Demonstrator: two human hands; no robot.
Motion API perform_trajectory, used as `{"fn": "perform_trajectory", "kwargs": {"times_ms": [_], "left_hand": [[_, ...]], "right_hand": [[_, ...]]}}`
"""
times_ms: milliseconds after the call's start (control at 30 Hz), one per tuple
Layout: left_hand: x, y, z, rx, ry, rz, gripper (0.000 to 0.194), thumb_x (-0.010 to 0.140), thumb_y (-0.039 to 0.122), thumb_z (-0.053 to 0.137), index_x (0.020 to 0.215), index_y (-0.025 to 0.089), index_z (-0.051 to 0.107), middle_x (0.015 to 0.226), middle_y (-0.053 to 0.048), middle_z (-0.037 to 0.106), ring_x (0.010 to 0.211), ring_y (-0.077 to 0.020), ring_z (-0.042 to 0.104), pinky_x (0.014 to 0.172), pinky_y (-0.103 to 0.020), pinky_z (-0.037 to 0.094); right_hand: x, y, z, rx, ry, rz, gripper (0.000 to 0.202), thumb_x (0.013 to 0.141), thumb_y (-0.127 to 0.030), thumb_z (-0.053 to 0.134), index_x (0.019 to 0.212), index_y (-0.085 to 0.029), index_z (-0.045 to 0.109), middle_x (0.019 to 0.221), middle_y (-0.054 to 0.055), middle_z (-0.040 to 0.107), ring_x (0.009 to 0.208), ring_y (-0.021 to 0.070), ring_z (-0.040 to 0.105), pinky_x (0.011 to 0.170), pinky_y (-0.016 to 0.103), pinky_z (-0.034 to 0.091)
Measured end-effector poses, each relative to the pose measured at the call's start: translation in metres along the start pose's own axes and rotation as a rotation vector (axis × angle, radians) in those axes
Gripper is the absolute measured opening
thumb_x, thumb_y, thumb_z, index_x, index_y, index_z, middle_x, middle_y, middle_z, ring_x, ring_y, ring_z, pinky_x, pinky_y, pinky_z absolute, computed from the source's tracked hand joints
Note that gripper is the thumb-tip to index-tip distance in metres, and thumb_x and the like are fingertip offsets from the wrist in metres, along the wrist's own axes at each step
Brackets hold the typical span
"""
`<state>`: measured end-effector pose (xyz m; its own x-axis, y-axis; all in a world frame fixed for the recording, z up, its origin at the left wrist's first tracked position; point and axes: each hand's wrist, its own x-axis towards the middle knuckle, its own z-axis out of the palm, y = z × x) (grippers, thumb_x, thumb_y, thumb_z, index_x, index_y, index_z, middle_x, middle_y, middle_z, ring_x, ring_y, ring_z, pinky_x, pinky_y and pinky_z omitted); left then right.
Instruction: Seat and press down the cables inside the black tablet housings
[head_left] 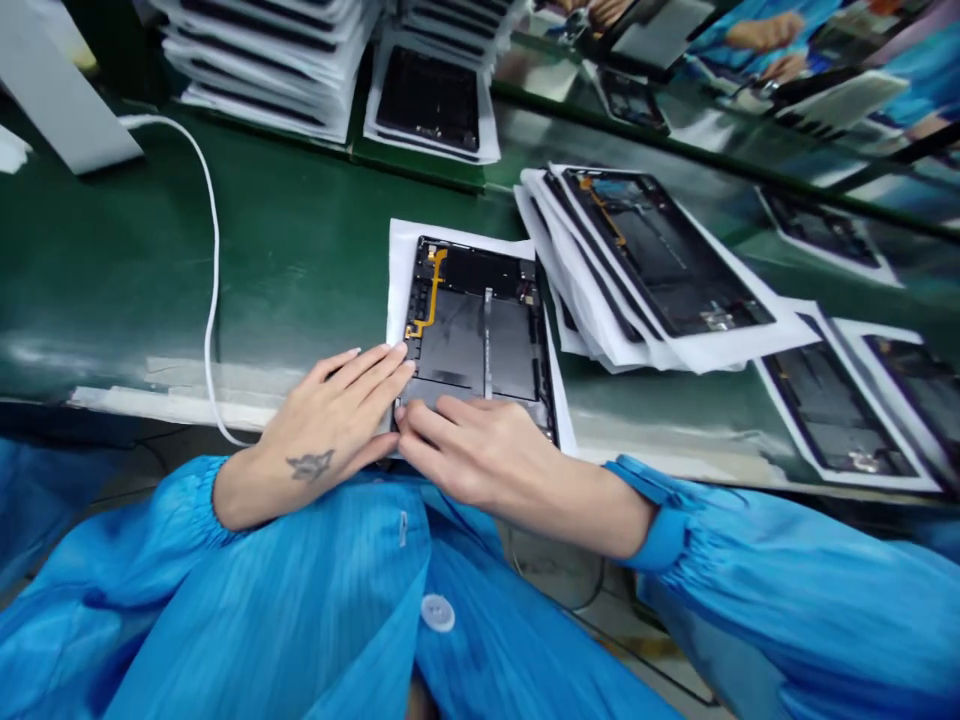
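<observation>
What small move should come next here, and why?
Probably a light press by the right hand at the near-left corner of the black panel, with the left hand steadying it. The right fingertips are at that corner, the left fingers lie flat by its left edge, and the white sheet underneath might slide.

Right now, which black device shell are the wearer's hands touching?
The front shell, left of the fanned pile. The left hand and right hand are at its near left corner; neither touches another shell.
</observation>
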<state>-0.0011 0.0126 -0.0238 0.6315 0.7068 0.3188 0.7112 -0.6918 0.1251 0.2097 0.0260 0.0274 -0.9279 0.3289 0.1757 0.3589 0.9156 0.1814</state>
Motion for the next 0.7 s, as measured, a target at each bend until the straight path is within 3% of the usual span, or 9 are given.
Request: {"fn": "perform_trajectory", "kwargs": {"times_ms": [100,167,233,333,400,500,600,700], "left_hand": [[-0.005,-0.002,-0.004,-0.003,-0.019,-0.002,0.058,0.105,0.042,0.042,0.152,0.007,0.039,0.158,-0.016,0.042,0.147,-0.0269,0.04,0.118,-0.044,0.037],[-0.014,-0.003,-0.008,0.014,-0.005,-0.015,0.063,0.104,0.045,0.044,0.155,0.01,0.034,0.158,-0.017,0.041,0.147,-0.028,0.04,0.121,-0.046,0.035],[-0.026,-0.002,-0.014,0.008,0.04,-0.041,0.062,0.104,0.042,0.047,0.157,0.014,0.031,0.156,-0.016,0.045,0.145,-0.0277,0.044,0.12,-0.047,0.038],[-0.04,0.002,-0.021,-0.022,0.121,-0.071,0.055,0.103,0.026,0.049,0.156,0.022,0.034,0.147,-0.012,0.056,0.136,-0.0245,0.054,0.114,-0.043,0.048],[-0.043,0.006,-0.024,-0.014,0.152,-0.077,0.052,0.102,0.017,0.049,0.153,0.024,0.04,0.141,-0.011,0.062,0.129,-0.0231,0.061,0.109,-0.041,0.052],[-0.04,0.012,-0.027,0.042,0.148,-0.061,0.05,0.1,0.012,0.046,0.15,0.023,0.046,0.134,-0.01,0.065,0.122,-0.022,0.065,0.106,-0.039,0.055],[-0.033,0.017,-0.029,0.092,0.115,-0.046,0.051,0.1,0.01,0.043,0.148,0.022,0.047,0.133,-0.01,0.066,0.121,-0.0218,0.065,0.106,-0.038,0.055],[-0.027,0.022,-0.031,0.113,0.091,-0.053,0.05,0.1,0.009,0.042,0.148,0.021,0.048,0.131,-0.011,0.067,0.121,-0.0215,0.064,0.105,-0.038,0.055]], "right_hand": [[-0.003,0.001,0.002,-0.002,0.025,0.024,0.018,0.099,-0.01,0.048,0.093,-0.015,0.064,0.082,0.003,0.064,0.067,0.0154,0.049,0.051,0.031,0.027],[-0.01,-0.001,-0.001,0.036,0.114,0.095,0.022,0.1,-0.009,0.044,0.104,-0.013,0.066,0.089,0.006,0.069,0.072,0.0162,0.055,0.054,0.03,0.037],[-0.021,-0.006,-0.006,0.097,0.307,0.232,0.029,0.1,-0.008,0.042,0.117,-0.013,0.065,0.1,0.009,0.071,0.083,0.0183,0.062,0.063,0.031,0.047],[-0.038,-0.02,-0.008,0.205,0.666,0.514,0.038,0.097,-0.011,0.054,0.133,-0.021,0.06,0.105,0.008,0.072,0.087,0.0212,0.065,0.073,0.035,0.052],[-0.047,-0.03,-0.005,0.334,0.883,0.71,0.042,0.094,-0.016,0.063,0.135,-0.025,0.06,0.096,0.005,0.071,0.076,0.0197,0.063,0.068,0.035,0.052],[-0.055,-0.041,0.004,0.671,1.139,0.898,0.027,0.098,-0.028,0.06,0.124,-0.027,0.068,0.075,0.0,0.062,0.059,0.0146,0.055,0.054,0.031,0.045],[-0.063,-0.047,0.012,0.994,1.226,0.857,0.026,0.104,-0.035,0.049,0.112,-0.027,0.073,0.063,-0.003,0.056,0.053,0.0125,0.052,0.051,0.029,0.043],[-0.073,-0.048,0.017,1.015,1.173,0.739,0.039,0.106,-0.045,0.04,0.109,-0.026,0.075,0.076,0.002,0.067,0.07,0.0167,0.063,0.066,0.034,0.051]]}}
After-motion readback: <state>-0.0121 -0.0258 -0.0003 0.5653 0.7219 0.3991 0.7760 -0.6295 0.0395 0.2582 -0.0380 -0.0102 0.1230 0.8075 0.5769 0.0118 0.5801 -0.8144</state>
